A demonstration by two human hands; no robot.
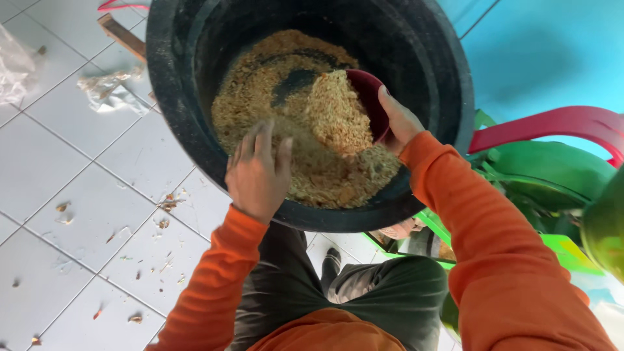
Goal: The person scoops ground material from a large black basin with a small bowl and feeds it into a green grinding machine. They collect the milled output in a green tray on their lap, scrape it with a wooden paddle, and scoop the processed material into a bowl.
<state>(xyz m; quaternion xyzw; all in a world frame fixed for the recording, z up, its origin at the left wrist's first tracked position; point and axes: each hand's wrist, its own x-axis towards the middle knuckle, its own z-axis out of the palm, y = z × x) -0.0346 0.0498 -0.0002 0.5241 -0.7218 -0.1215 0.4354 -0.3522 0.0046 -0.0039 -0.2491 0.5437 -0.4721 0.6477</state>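
Partly hidden, right hand (398,120) fingers grip a red bowl (369,97); left hand (259,172) fingers spread over grain (312,169).

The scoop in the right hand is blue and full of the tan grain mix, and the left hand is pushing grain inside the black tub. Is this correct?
Not quite: the scoop is dark red, not blue, as the head view shows. The rest holds: the right hand holds it heaped with tan grain mix, and the left hand is in the grain inside the black tub.

Both hands forward, orange-sleeved arms bent: left hand (258,170) flat, fingers extended; right hand (398,121) curled in grip.
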